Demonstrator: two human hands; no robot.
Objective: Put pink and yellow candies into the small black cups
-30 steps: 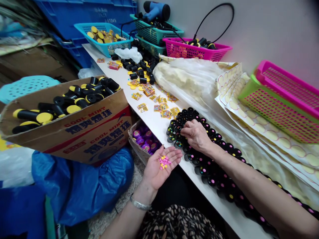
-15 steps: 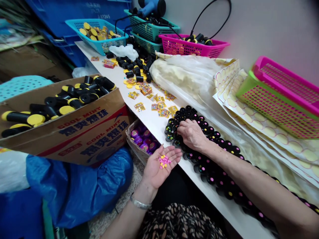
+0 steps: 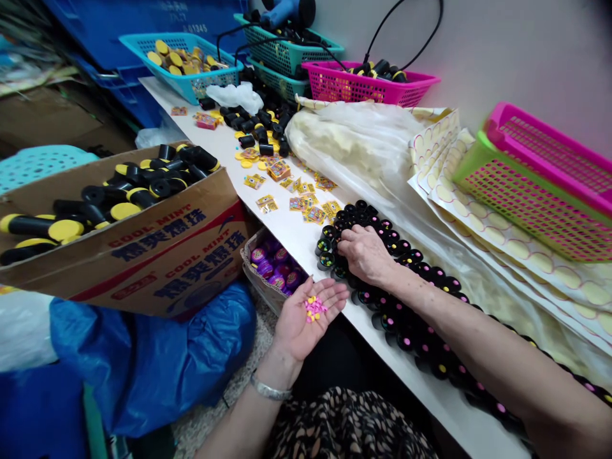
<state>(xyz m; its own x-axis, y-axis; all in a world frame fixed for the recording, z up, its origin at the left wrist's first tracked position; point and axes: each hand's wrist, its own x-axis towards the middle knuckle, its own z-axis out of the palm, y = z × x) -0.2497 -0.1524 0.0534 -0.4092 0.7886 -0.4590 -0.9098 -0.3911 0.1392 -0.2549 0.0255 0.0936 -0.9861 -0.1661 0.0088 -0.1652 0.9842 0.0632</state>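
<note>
My left hand (image 3: 306, 319) is held palm up with its fingers stretched out, just off the table's front edge. Small pink and yellow pellets (image 3: 315, 309) lie loose in its palm. Over the far part of a long block of round black cups (image 3: 415, 341) is my right hand (image 3: 366, 255), its fingers bent and pressed together. Its fingertips are down among the cups, so whatever they pinch is hidden. Many cups show a pink or yellow pellet inside; those at the near left corner hold several small coloured bits (image 3: 326, 259).
Left of the table stands a carton (image 3: 191, 255) of black and yellow tubes. A smaller box (image 3: 272, 268) holds purple packs. Printed sachets (image 3: 310, 207) lie beyond the cups. Baskets (image 3: 373, 86) line the back; sticker sheets (image 3: 507, 236) and a pink-green basket (image 3: 535, 197) are right.
The view has shifted very slightly. My right hand stays over nearly the same cups, and my left palm with its pellets keeps its place.
</note>
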